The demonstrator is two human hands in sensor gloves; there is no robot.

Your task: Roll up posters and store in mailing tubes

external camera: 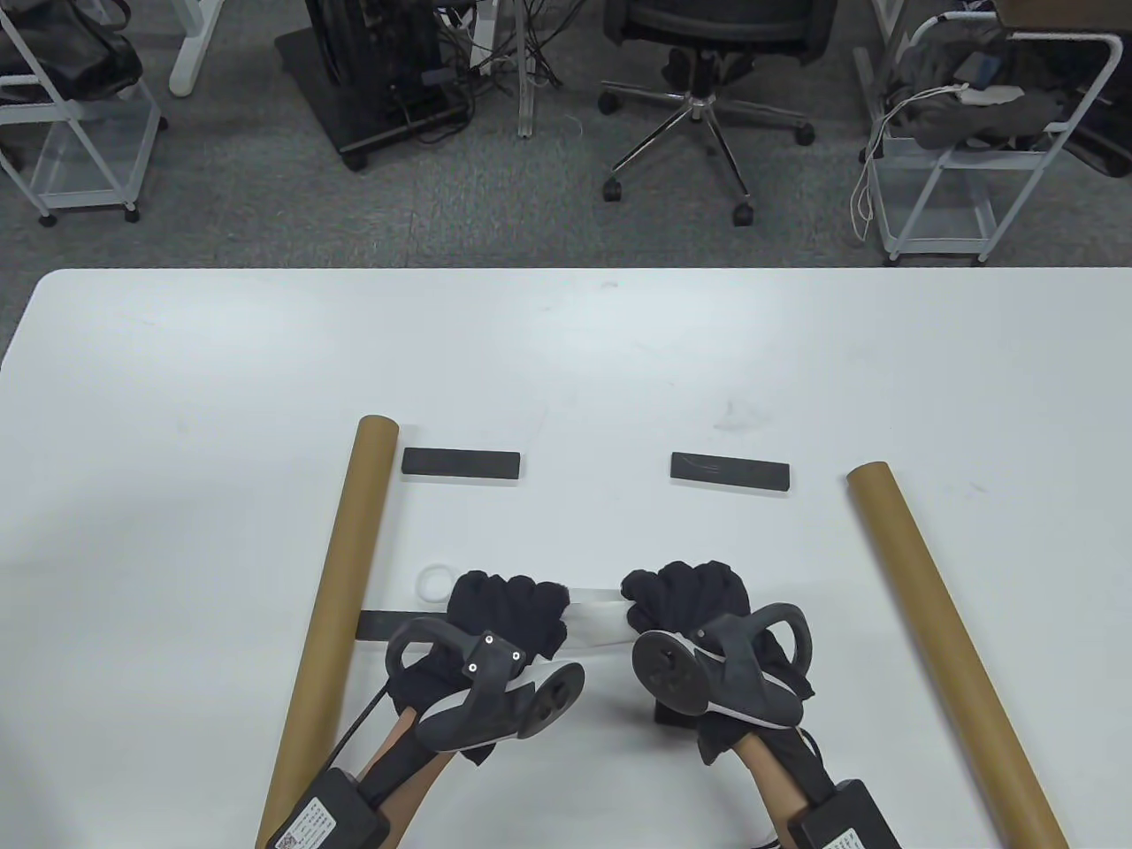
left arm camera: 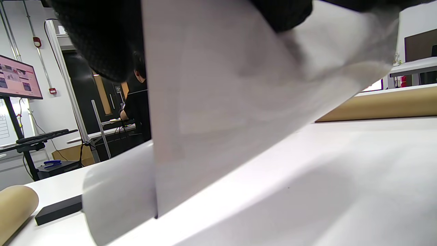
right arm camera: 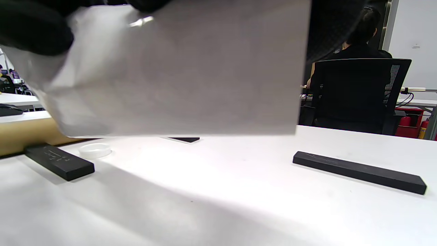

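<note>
A white rolled poster (external camera: 597, 617) lies near the table's front edge, and only a short stretch of it shows between my hands. My left hand (external camera: 508, 610) grips its left part and my right hand (external camera: 685, 601) grips its right part, fingers curled over the roll. In the wrist views the poster (left arm camera: 218, 102) (right arm camera: 187, 75) fills the frame just above the tabletop, with gloved fingers (left arm camera: 102, 37) (right arm camera: 30, 30) wrapped over it. Two brown mailing tubes lie on the table, one (external camera: 340, 610) left of my hands and one (external camera: 951, 650) to the right. A white tube cap (external camera: 433, 582) (right arm camera: 95, 150) sits by my left hand.
Black weight bars lie on the white table (external camera: 566, 354): two beyond my hands (external camera: 460, 462) (external camera: 730, 471), one (external camera: 376, 623) half hidden by the left hand, one (external camera: 672, 712) under the right wrist. An office chair (external camera: 707, 53) and wire carts (external camera: 973, 133) stand past the far edge.
</note>
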